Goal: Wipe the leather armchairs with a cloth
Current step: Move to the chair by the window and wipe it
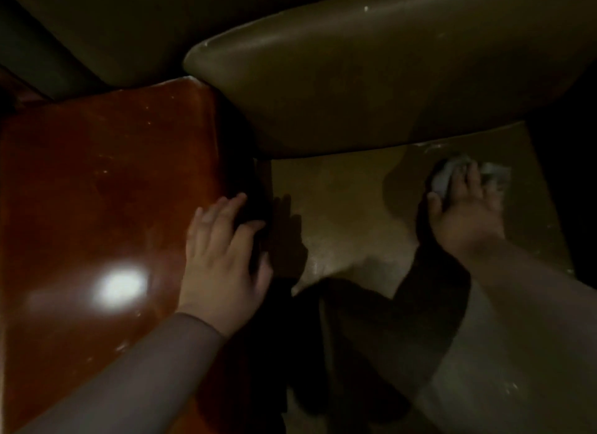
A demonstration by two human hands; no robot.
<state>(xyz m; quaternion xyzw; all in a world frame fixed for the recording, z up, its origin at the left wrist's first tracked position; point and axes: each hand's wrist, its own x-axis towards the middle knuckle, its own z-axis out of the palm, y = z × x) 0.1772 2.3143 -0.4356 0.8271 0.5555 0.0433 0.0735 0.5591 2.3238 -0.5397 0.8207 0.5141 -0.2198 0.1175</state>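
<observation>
Right grip [465, 204] presses flat, fingers spread, on crumpled grey cloth [442, 178] at seat's [339, 188] far right corner, under the padded backrest [371, 78]; unwiped olive leather stretches leftward. Left hand [223, 249] flat, holding nothing, braces on glossy brown armrest [97, 191]

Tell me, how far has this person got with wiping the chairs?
Hard to call anything finished; the light is dim. In hand: the right hand presses a grey cloth flat onto the far corner of the olive seat, while the left hand rests open on the reddish-brown surface beside it. Left: pale specks show on the backrest and near the seat's right edge.
</observation>
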